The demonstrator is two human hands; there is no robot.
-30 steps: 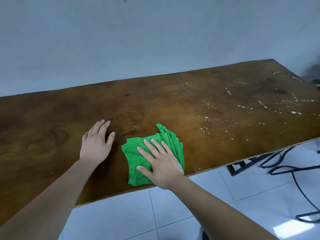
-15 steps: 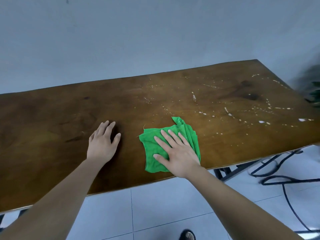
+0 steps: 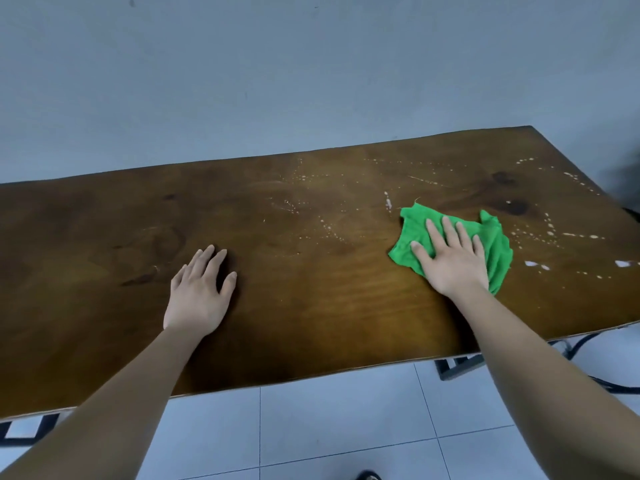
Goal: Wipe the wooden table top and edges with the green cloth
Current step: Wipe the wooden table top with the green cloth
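Observation:
The wooden table top (image 3: 311,306) is dark brown and spans the view, with white specks and streaks scattered over its right half. A crumpled green cloth (image 3: 495,244) lies on that right part. My right hand (image 3: 450,261) presses flat on the cloth with fingers spread, covering its middle. My left hand (image 3: 201,292) rests flat on bare wood left of centre, fingers apart, holding nothing.
A grey wall runs behind the table's far edge. White floor tiles lie below the near edge. A black metal table frame (image 3: 457,367) and black cables (image 3: 588,341) show under the table at the right. Larger white flecks (image 3: 535,265) sit right of the cloth.
My right hand has slid the green cloth to the right and farther from the near edge, into the speckled area. My left hand has stayed flat on the wood.

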